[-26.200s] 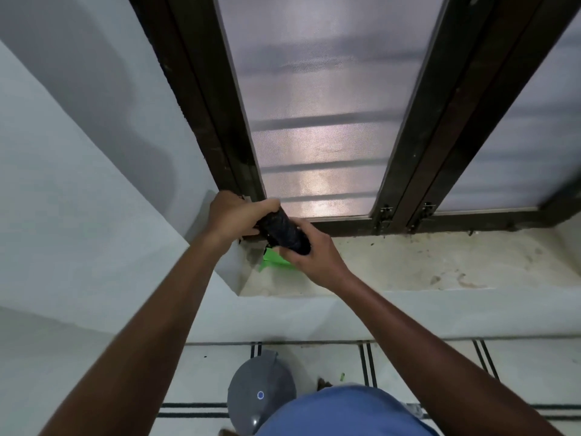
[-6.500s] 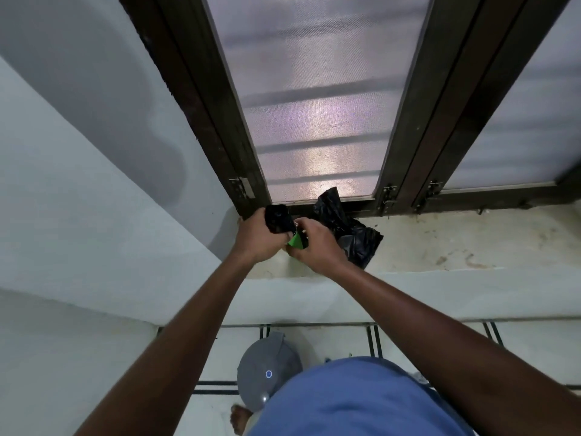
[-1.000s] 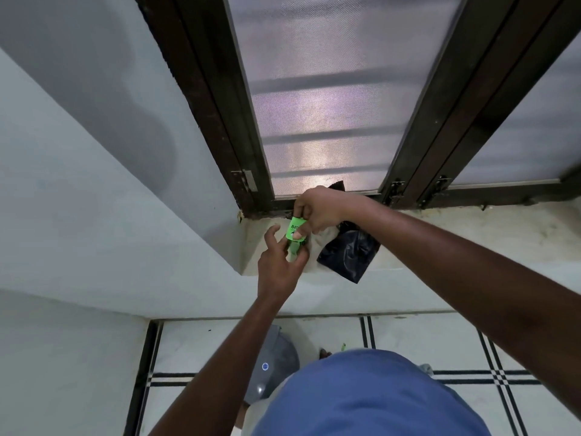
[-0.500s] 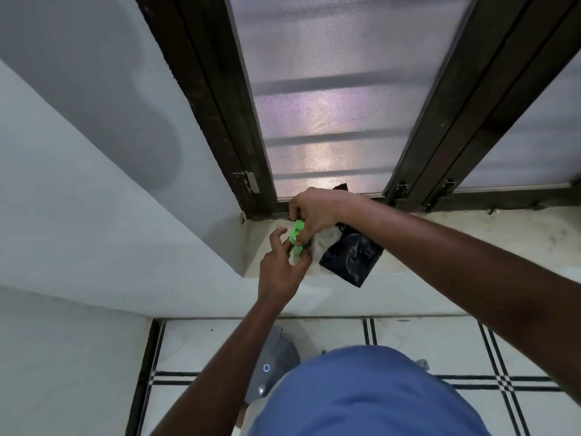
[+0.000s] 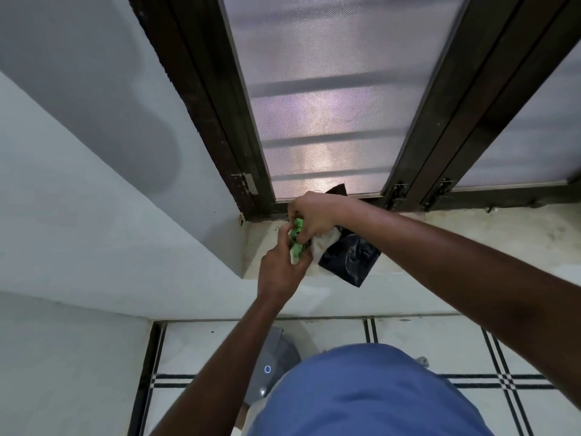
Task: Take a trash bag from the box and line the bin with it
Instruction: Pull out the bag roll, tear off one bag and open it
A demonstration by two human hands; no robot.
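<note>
On the window sill [image 5: 471, 243], at its left end below the frosted pane [image 5: 327, 99], both hands work on a small green box [image 5: 297, 237]. The left hand [image 5: 283, 272] comes up from below, its fingers curled round the lower part of the box, thumb on the left side. The right hand [image 5: 309, 215] reaches across from the right and closes over the top of the box, fingers bent down onto it. So each of the hands is grasping the box, one from beneath and one from above, and the box is lifted slightly between them, close over the sill.

Just right of the box lies a black trash bag [image 5: 349, 258], loose and crumpled, resting on the sill with one corner hanging over the front edge. A bit of white material shows between the box and the bag; I cannot tell what it is. Another black corner sticks up behind the right wrist against the dark window frame [image 5: 220, 121].

Below, on the tiled floor [image 5: 424, 338] with black lines, stands a grey bin [image 5: 276, 363] with a small round light on its lid, partly hidden by the left forearm and by the person's blue shirt [image 5: 371, 394]. No bag is seen on the bin. A pale wall [image 5: 78, 199] fills the left side.
</note>
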